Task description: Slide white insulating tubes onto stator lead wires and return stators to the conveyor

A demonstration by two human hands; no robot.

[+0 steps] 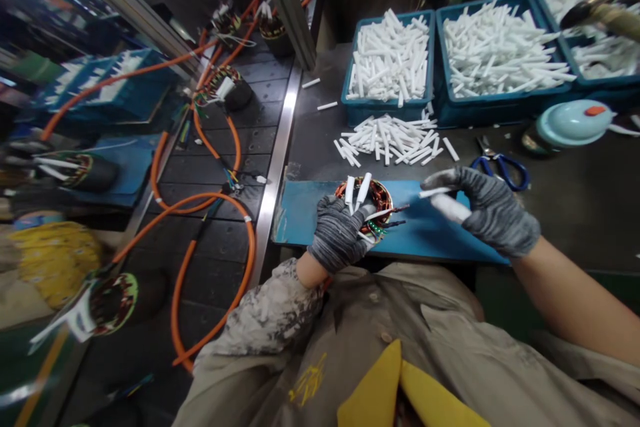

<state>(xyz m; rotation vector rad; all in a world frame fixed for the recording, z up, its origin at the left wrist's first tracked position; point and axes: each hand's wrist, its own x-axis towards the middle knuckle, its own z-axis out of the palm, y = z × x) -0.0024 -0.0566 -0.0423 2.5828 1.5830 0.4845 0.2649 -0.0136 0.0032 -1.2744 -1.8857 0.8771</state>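
A motor stator with copper windings stands on the blue mat in front of me. White sleeves cover some of its leads, and a few dark lead ends point right. My left hand, in a grey knit glove, is closed around the leads at the stator's left side. To the right of the stator, my gloved right hand pinches a thin white sleeve between thumb and fingers. Something thicker and white shows below that sleeve; whether it is a covered finger or another sleeve, I cannot tell.
Loose white sleeves lie beyond the mat, before blue bins filled with more. Blue-handled pliers and a light-blue-lidded cup sit at right. Left, a conveyor carries stators and orange cables. A co-worker's gloved hand reaches in top right.
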